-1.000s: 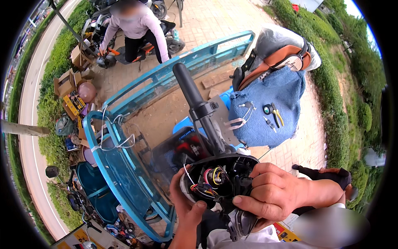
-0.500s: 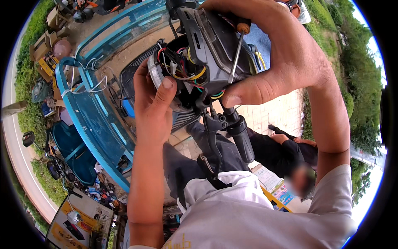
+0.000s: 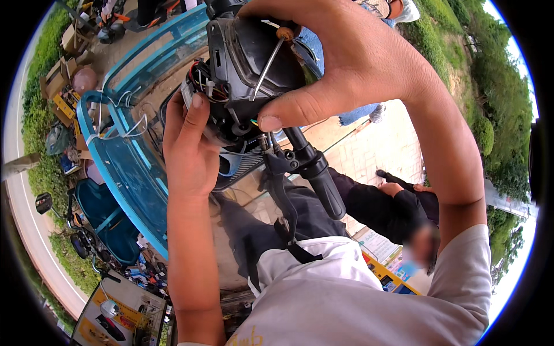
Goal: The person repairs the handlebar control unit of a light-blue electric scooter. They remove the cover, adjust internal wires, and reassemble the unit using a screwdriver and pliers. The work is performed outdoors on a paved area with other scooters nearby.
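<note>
One dark handlebar housing (image 3: 247, 49) sits between your two hands, tilted, with wires (image 3: 214, 91) in several colours spilling out just beside your left thumb. Your left hand (image 3: 193, 150) is curled around its near-left edge, thumb in front and fingers mostly hidden behind. Your right hand (image 3: 363, 72) spans it widely, thumb pressed low on it and fingers over the top, their tips out of sight. Between that thumb and those fingers a screwdriver (image 3: 267, 68) slants across the housing; whether the fingers grip it cannot be told. Below your right thumb hang a black handlebar grip (image 3: 328, 193) and a brake lever (image 3: 284, 202). Left of your left hand runs a blue cart rail (image 3: 124, 184), and beyond it stands a yellow-and-black printed carton (image 3: 64, 106). Below your right hand lies a printed sheet (image 3: 375, 245); yellow lettering (image 3: 245, 338), partly cut off, marks your pale shirt (image 3: 369, 311).
</note>
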`<state>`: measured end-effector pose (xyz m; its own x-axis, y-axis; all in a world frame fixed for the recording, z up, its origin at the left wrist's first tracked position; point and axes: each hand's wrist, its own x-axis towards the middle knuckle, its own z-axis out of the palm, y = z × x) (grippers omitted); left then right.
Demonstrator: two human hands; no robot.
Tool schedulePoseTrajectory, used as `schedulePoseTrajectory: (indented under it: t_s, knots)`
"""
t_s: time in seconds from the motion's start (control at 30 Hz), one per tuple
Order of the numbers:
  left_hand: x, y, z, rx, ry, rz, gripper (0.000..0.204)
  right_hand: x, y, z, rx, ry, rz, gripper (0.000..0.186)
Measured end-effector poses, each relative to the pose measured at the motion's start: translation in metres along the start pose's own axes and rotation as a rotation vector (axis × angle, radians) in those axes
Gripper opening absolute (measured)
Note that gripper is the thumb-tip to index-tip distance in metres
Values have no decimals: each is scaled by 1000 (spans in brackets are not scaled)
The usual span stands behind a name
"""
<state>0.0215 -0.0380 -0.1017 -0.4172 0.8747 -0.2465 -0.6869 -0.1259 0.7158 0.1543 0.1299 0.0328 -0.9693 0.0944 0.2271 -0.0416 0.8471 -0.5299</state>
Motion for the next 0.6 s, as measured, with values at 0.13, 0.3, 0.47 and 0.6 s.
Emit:
schedulePoseTrajectory:
  t_s: [0.13, 0.3, 0.47, 0.6]
  knots:
    - [0, -1, 6, 20, 63, 25, 44, 1, -13, -5, -32, -15, 39, 74]
    - [-2, -15, 1, 41, -21, 84, 58, -6, 10, 2, -25, 47, -41, 64]
    - [0, -40, -19, 163, 21, 191, 87, -3, 12, 9, -142, -19, -4, 92]
    - [1, -42, -6, 228, -87, 316, 107, 1, -16, 0, -291, -120, 43, 88]
